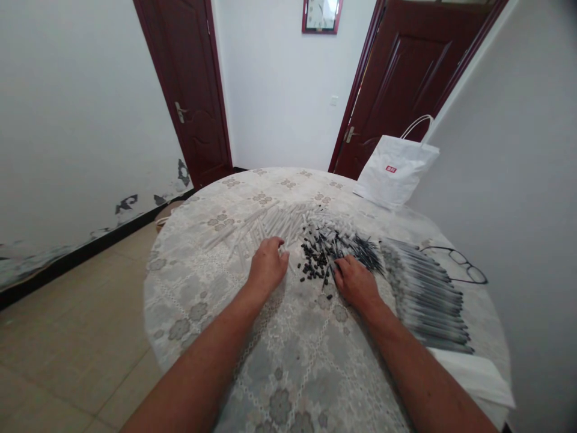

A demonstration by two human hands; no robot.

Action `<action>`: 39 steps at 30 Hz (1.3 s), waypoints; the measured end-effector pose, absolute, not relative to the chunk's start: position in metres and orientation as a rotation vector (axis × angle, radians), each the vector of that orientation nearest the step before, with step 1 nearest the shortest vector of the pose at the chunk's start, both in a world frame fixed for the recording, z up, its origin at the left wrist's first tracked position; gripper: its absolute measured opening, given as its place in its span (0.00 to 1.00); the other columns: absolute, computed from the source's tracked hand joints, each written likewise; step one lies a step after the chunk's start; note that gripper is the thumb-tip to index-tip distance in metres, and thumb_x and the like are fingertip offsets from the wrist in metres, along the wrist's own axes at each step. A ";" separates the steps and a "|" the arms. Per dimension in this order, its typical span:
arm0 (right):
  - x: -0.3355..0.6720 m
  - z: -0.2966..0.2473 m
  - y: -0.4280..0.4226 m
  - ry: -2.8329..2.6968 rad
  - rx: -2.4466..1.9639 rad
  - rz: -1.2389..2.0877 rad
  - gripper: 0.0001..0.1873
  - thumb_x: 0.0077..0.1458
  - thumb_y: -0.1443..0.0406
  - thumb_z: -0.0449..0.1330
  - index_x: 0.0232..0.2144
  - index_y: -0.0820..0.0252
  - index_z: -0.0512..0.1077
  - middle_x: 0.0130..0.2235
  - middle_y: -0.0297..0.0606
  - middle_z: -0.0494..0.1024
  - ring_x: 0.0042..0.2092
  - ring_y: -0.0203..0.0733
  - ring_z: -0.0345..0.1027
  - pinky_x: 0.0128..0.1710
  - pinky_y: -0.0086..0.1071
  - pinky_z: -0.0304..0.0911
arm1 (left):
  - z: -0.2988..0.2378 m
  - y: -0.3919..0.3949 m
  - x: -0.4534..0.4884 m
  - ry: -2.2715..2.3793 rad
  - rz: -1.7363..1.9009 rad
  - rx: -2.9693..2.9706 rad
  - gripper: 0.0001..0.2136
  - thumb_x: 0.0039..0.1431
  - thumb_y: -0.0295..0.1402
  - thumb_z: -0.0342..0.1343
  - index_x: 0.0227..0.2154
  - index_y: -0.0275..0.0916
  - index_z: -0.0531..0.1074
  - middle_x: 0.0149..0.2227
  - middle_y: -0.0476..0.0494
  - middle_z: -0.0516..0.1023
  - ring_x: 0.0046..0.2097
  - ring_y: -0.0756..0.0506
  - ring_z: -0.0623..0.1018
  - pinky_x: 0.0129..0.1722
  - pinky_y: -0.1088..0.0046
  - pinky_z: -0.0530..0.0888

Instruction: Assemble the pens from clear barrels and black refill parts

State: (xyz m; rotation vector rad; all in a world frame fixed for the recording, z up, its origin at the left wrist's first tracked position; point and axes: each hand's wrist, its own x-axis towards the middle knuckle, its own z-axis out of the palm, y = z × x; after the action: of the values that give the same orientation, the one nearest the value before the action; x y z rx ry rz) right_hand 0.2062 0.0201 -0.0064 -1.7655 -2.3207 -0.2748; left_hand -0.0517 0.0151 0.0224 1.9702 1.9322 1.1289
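1. Round, cloth-covered desk (pixel 300 343); white wall (pixel 274 78), dark-red doors (pixel 193 66) beyond.
2. White bag (pixel 392 174) far right; glasses (pixel 467 264) beside rowed pens (pixel 437 307).
3. Left hand (pixel 268 263) at clear tubes (pixel 288 219), right hand (pixel 356 281) at black caps (pixel 315 261); fingers curled, grips can't tell.

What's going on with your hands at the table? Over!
Left hand by pale tubes; right hand near thin dark rods. Grips unclear. Small black pieces between the hands. Eyeglasses off right.
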 end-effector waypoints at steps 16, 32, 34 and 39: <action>0.206 -0.010 0.024 -2.306 -1.867 -0.305 0.10 0.63 0.63 0.52 0.44 0.57 0.70 0.41 0.41 0.75 0.37 0.40 0.70 0.32 0.29 0.54 | 0.008 0.043 -0.053 2.187 0.510 2.175 0.11 0.64 0.38 0.51 0.45 0.39 0.69 0.43 0.37 0.76 0.45 0.38 0.77 0.40 0.66 0.70; 0.216 -0.014 0.027 -2.148 -1.558 -0.184 0.17 0.59 0.69 0.51 0.50 0.60 0.69 0.44 0.42 0.76 0.42 0.42 0.71 0.42 0.30 0.63 | 0.015 0.030 -0.053 1.772 0.792 2.231 0.14 0.62 0.28 0.45 0.46 0.40 0.71 0.36 0.41 0.79 0.40 0.43 0.78 0.41 0.69 0.68; 0.215 -0.012 0.026 -2.094 -1.519 -0.206 0.14 0.59 0.69 0.51 0.46 0.60 0.70 0.42 0.42 0.76 0.40 0.41 0.70 0.40 0.30 0.63 | 0.022 0.027 -0.051 1.629 0.897 2.190 0.13 0.62 0.28 0.45 0.41 0.40 0.74 0.36 0.42 0.79 0.40 0.44 0.77 0.43 0.70 0.69; 0.211 -0.003 0.022 -1.947 -1.291 -0.150 0.09 0.61 0.68 0.51 0.41 0.59 0.71 0.37 0.41 0.73 0.40 0.42 0.68 0.42 0.33 0.64 | 0.038 0.014 -0.042 1.446 1.069 1.878 0.13 0.58 0.40 0.55 0.41 0.39 0.77 0.28 0.49 0.75 0.31 0.47 0.74 0.35 0.72 0.69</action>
State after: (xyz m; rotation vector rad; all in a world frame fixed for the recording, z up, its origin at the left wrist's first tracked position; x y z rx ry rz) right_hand 0.2110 0.0224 -0.0027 -1.2912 -1.9472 -0.1504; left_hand -0.0418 0.0144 0.0383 1.8783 1.4456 1.0694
